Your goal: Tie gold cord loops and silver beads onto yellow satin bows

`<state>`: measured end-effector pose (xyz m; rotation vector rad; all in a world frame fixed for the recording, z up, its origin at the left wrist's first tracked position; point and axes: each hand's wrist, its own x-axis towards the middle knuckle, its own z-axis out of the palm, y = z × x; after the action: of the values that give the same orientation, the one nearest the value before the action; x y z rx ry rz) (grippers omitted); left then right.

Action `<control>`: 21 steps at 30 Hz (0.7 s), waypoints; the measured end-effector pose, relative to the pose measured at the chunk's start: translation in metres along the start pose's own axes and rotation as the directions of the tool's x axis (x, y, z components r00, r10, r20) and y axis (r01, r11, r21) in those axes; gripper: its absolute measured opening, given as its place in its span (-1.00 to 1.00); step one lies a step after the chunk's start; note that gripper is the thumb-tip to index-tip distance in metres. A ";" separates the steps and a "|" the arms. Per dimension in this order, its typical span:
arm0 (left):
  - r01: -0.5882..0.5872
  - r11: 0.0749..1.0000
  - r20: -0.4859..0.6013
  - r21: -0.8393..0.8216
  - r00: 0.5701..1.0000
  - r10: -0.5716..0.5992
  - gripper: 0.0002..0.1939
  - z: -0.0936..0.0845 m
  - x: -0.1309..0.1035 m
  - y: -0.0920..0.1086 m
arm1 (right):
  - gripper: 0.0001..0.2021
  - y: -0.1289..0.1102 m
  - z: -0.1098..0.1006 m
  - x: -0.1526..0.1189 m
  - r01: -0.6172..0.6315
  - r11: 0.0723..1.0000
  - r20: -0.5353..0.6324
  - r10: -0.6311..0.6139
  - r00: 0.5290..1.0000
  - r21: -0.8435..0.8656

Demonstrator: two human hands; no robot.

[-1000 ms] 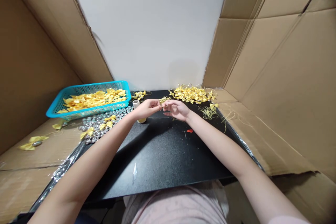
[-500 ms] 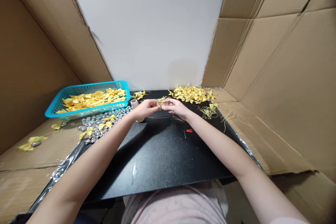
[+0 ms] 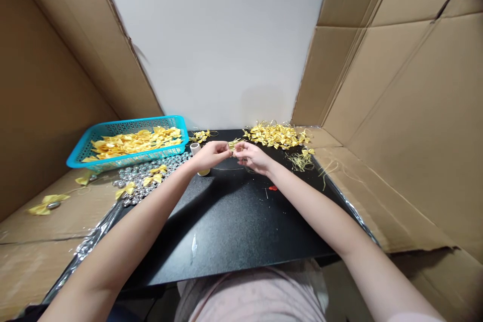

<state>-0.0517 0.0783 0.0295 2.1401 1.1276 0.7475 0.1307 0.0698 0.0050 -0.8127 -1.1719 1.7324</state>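
Over the far middle of the black table, my left hand [image 3: 213, 155] and my right hand [image 3: 253, 158] meet almost fingertip to fingertip. Both are closed in a pinch, and whatever sits between the fingers is too small to make out. A thin thread [image 3: 228, 169] curves just below them. Behind the fingertips lie gold cord strands [image 3: 236, 143]. Beside my left wrist stands a white spool [image 3: 195, 149], partly hidden by that hand. A red piece [image 3: 272, 188] and a needle-like pin [image 3: 266, 193] rest near my right forearm.
Yellow ribbon bows fill a blue basket [image 3: 128, 122] at left, with silver beads [image 3: 141, 183] in front. Finished-looking bows with cords [image 3: 277, 135] are heaped at back right, near loose cord pieces [image 3: 301, 162]. Cardboard walls [image 3: 411, 85] flank the table [image 3: 226, 231].
My hands stay together and keep pinching, with small finger shifts. The right fingers have drawn slightly to the right. The whole view has shifted a little.
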 end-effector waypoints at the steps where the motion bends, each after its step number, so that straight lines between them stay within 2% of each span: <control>1: 0.005 1.000 -0.013 0.008 1.000 -0.005 -0.72 0.000 0.000 0.000 | -0.72 0.000 0.001 -0.001 -0.005 1.000 0.026 0.005 1.000 0.002; 5: 0.022 1.000 -0.033 0.015 0.999 -0.021 -0.74 -0.001 0.000 0.001 | -0.72 0.000 0.004 -0.003 -0.002 0.999 0.094 0.006 0.996 -0.043; 12: 0.010 1.000 -0.065 0.023 0.998 -0.008 -0.73 0.000 0.001 0.000 | -0.60 -0.001 0.006 -0.006 -0.019 0.994 0.063 0.026 0.998 -0.105; 17: 0.039 0.999 -0.097 0.035 0.995 -0.036 -0.69 -0.001 -0.001 0.002 | -0.51 0.003 0.006 -0.005 0.033 0.987 0.124 -0.014 0.992 -0.158; 21: 0.062 0.998 -0.066 -0.010 0.996 -0.063 -0.71 -0.001 -0.002 0.003 | -0.54 0.006 0.004 -0.004 0.066 0.976 0.059 -0.055 0.997 -0.209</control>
<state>-0.0518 0.0758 0.0325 2.0771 1.2185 0.7977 0.1267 0.0637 0.0009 -0.8514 -1.4204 1.6065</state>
